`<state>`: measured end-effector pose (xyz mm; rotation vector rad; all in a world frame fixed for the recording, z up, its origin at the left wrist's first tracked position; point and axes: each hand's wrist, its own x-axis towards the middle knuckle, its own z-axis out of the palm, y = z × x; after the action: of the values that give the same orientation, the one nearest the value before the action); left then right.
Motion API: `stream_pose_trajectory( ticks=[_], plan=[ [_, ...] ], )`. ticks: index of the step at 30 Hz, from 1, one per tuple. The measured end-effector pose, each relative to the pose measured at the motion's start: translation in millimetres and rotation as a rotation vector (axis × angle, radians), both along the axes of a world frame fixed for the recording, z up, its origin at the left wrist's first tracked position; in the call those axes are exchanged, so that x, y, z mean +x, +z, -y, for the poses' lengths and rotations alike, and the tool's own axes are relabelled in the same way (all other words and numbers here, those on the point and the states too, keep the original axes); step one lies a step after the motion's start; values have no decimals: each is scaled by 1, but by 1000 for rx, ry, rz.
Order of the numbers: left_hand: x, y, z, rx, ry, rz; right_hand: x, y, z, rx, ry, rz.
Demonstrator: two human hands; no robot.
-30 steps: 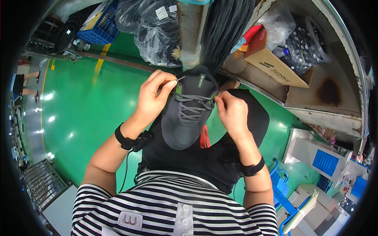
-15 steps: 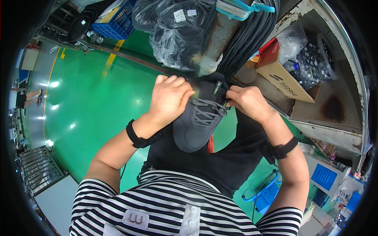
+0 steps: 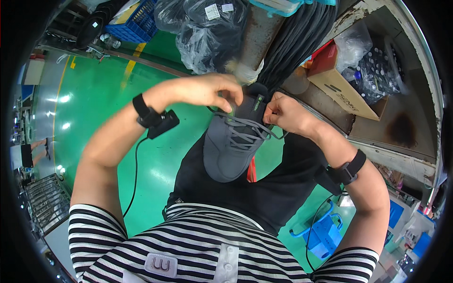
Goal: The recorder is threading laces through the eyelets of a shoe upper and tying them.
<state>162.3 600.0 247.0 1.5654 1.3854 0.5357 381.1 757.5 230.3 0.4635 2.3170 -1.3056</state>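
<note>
A dark grey lace-up shoe [image 3: 226, 153] rests over my lap, its toe toward me and its tongue [image 3: 252, 106] away from me. Grey laces [image 3: 244, 132] cross its front, and a loose end trails out past the right side. Bent over the upper left eyelets is my left hand [image 3: 219, 93], its thumb and curled fingers at the shoe's edge. My right hand [image 3: 288, 113] pinches the upper right edge by the top eyelets. Whether a lace lies between those fingertips is hidden.
Beyond the shoe stand a rusty post [image 3: 262, 40] and a hanging bundle of black cords [image 3: 302, 42]. Clear bags of dark items [image 3: 203, 45] lie behind. At right, a shelf holds a cardboard box [image 3: 342, 89]. A blue stool-like frame [image 3: 323, 231] stands on the green floor [image 3: 101, 113].
My left hand has turned over the shoe, with its wrist and forearm swung up and outward. My right elbow has shifted outward. A lace end now shows trailing at the right.
</note>
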Motion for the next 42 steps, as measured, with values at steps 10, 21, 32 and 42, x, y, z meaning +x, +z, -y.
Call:
stream_pose_trajectory(
  ticks=[10, 21, 32, 42],
  plan=[
    [6, -32, 22, 357, 28, -38, -4, 3, 52, -132, -543, -738],
    [14, -37, 31, 423, 173, -34, -28, -22, 79, 490, -304, -577],
    [3, -21, 20, 279, -10, -69, -8, -27, 55, 237, -437, -689],
    [35, -81, 59, -585, 671, 643, 73, -102, 55, -698, -1085, -388]
  ],
)
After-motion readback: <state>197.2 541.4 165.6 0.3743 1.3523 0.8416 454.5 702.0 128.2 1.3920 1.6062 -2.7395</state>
